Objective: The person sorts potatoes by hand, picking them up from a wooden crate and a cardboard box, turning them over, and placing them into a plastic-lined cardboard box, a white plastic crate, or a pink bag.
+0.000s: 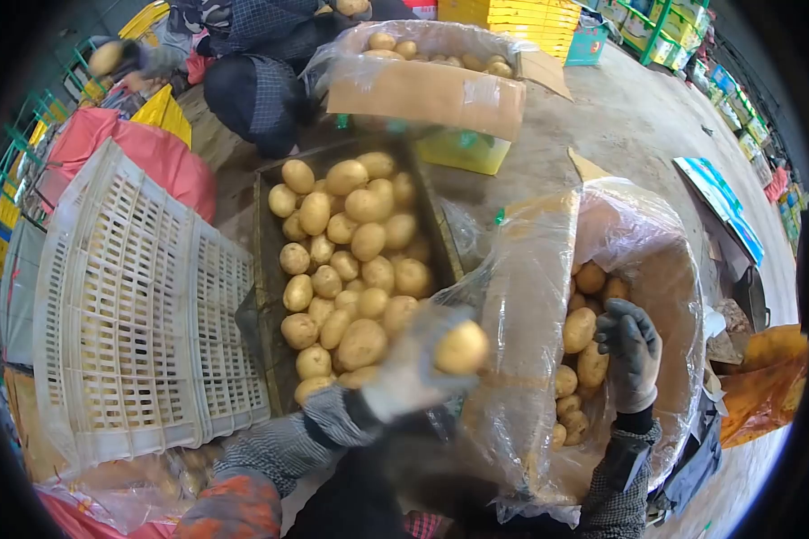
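My left hand [413,364], in a grey-white glove and smeared by motion, grips a potato [461,348] between the crate and the box. Below and left of it, a dark shallow crate [265,269] holds many potatoes [342,229]. My right hand [629,350], in a dark-fingered glove, hangs inside a cardboard box [530,296] lined with clear plastic [634,225]. Its fingers are loosely bent and apart, with nothing visible in them. Several potatoes [578,330] lie in the box just left of these fingers.
A white slatted plastic basket [126,314] leans left of the crate. Another cardboard box [422,94] of potatoes sits on a yellow crate [463,153] at the back. A crouching person [256,99] works nearby; another hand holds a potato at far left. Yellow crates [521,13] stand stacked behind.
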Demonstrator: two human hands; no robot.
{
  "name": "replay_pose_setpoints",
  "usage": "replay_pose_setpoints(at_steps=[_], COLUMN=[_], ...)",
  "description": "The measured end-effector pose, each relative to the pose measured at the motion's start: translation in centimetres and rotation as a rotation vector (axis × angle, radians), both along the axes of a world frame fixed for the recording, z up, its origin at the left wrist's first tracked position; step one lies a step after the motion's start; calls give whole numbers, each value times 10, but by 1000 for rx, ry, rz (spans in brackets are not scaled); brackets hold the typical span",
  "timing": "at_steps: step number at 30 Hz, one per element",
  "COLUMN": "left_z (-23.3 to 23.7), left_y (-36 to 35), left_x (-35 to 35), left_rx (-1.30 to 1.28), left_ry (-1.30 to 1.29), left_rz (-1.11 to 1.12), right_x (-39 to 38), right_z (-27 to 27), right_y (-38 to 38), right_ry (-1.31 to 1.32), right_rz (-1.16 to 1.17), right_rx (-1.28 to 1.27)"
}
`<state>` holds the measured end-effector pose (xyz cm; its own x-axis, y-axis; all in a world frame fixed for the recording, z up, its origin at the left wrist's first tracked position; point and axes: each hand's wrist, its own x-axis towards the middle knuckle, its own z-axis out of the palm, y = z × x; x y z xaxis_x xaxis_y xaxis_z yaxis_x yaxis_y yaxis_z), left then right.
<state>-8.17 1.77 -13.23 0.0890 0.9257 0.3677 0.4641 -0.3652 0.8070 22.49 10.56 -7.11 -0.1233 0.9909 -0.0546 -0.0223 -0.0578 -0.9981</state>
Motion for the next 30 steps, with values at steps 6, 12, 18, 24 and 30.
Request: replay_pose_setpoints(at_steps=[6,12,18,24,30], left_z=[-123,-147,-232,-271,-198], left_y=[35,42,14,11,25], left_x=[-159,-156,-190,-215,-166], left_rx=[-39,-437,-377,-302,-381], left_ry=[461,825,670,939,850], left_rz=[504,375,426,447,485], right_x=[18,82,90,-35,-27], right_z=[-10,-54,-165,-174,-221], right_y=[14,52,106,127,133], right_ry=[-132,-315,-1312,-1614,-1427], right_rz=[-49,-106,88,51,-216], right_rx=[110,1,258,-30,-84])
